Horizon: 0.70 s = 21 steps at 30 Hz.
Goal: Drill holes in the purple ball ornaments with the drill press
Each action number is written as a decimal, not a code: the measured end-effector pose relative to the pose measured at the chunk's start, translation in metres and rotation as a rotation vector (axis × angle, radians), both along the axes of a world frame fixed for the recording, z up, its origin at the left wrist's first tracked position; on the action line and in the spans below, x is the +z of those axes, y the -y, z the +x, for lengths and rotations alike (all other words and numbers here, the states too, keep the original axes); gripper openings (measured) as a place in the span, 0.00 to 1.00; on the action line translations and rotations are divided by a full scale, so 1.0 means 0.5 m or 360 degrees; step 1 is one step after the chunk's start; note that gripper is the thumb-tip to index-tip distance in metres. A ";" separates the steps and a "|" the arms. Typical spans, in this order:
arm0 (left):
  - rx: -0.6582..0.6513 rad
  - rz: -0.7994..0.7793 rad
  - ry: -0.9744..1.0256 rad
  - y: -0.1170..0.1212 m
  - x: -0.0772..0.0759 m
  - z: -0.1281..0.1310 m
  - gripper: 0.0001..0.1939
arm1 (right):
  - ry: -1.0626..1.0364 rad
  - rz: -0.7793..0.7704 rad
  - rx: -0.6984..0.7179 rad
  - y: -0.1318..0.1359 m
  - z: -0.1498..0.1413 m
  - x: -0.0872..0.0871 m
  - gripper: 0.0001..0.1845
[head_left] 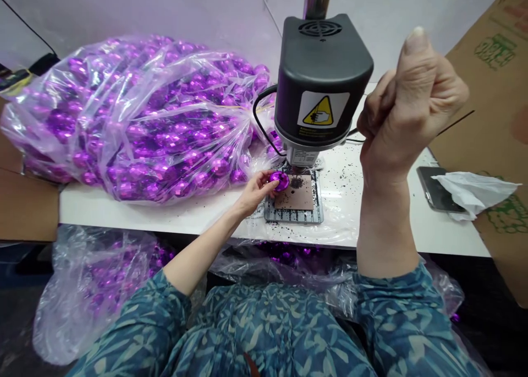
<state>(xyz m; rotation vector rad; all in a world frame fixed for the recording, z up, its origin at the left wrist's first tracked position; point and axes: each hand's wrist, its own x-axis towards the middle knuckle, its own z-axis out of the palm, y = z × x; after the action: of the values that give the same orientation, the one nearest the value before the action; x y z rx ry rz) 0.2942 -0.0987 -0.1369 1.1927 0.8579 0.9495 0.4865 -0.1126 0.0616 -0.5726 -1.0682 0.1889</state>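
My left hand (256,192) is closed on a shiny purple faceted ball (279,181), pinched between thumb and fingers. The ball is just above the left part of a brown square board (303,196), which lies on the grey slotted base plate (295,217) of a bench drill press. Above it is the black motor housing (324,58) with a yellow hand-warning label. Beside the housing, on its right, my right hand (412,96) is raised in a fist with the thumb on top. Whatever it grips is hidden behind the fingers.
A large clear bag (165,124) of purple balls fills the table's left side. Dark shavings (338,173) are scattered around the machine. At right are a phone (437,190), a white tissue (478,192) and a cardboard box (490,118). Another bag (103,289) hangs below the table edge.
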 end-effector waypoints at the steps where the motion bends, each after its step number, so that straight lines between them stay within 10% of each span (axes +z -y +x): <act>1: -0.0021 0.0014 -0.0022 -0.001 -0.004 0.005 0.31 | 0.0000 0.0007 0.0011 -0.001 0.000 0.000 0.30; 12: -0.0144 0.0188 -0.0248 0.000 -0.019 0.027 0.31 | -0.0018 0.0056 0.0018 -0.003 0.000 -0.002 0.27; 21: 0.0005 0.0828 -0.0811 0.025 -0.023 0.058 0.27 | 0.0045 0.0001 -0.0039 0.001 -0.002 -0.001 0.28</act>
<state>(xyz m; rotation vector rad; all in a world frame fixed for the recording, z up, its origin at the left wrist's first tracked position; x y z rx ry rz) 0.3234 -0.1113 -0.1487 1.9359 1.0413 0.9114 0.4855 -0.1131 0.0612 -0.5891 -1.0882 0.1598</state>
